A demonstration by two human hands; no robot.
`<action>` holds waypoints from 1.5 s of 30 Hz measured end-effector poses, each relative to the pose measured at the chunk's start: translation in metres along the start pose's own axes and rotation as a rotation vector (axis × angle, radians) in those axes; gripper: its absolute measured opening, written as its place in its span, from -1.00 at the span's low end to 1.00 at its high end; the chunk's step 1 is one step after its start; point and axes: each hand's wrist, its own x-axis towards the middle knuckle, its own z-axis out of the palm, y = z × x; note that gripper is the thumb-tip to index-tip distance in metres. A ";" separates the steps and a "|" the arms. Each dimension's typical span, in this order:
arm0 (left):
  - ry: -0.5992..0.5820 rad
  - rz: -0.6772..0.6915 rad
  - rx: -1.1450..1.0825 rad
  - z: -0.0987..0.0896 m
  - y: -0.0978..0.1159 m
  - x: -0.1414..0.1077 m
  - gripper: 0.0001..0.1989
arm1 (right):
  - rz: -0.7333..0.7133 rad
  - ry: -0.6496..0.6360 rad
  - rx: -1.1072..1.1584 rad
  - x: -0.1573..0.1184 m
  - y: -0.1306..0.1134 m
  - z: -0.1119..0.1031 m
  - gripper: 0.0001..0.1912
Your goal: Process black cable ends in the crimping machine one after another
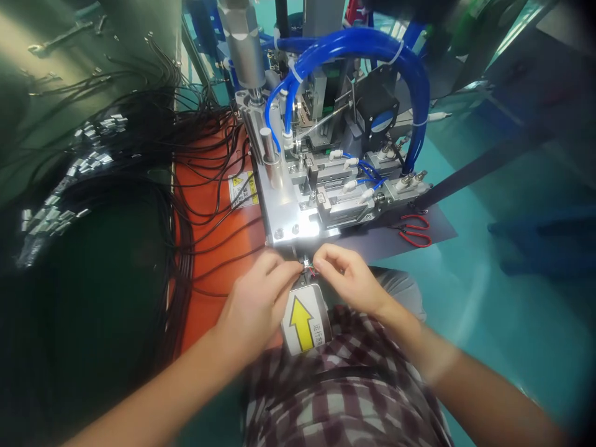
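At the front edge of a metal machine (pixel 291 208), my left hand (pixel 263 295) and my right hand (pixel 349 276) face each other with fingertips pinched. Between them is a small silvery connector (pixel 306 263) with thin coloured wires at its right side. My left fingertips close on the connector's left side, where a cable may be hidden. My right thumb and index finger pinch at the thin wires (pixel 312 270). Just below the hands is a white label with a yellow arrow (pixel 302 323).
Many black cables (pixel 214 146) lie over the orange surface (pixel 205 273) at left, some with silvery ends. Blue hoses (pixel 358 40) arch over the machine. Red-handled scissors or snips (pixel 416 231) lie at its right. A warning label (pixel 243 189) is on the left.
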 end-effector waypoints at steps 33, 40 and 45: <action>-0.123 0.134 0.437 0.004 -0.004 -0.003 -0.62 | 0.037 0.037 -0.169 0.000 0.004 0.000 -0.77; -0.151 0.141 0.481 0.001 -0.002 -0.002 -0.61 | 0.158 0.060 -0.115 0.001 -0.001 0.002 -0.73; -0.167 0.119 0.419 0.003 -0.007 -0.005 -0.58 | 0.180 0.072 -0.025 0.000 0.000 0.003 -0.72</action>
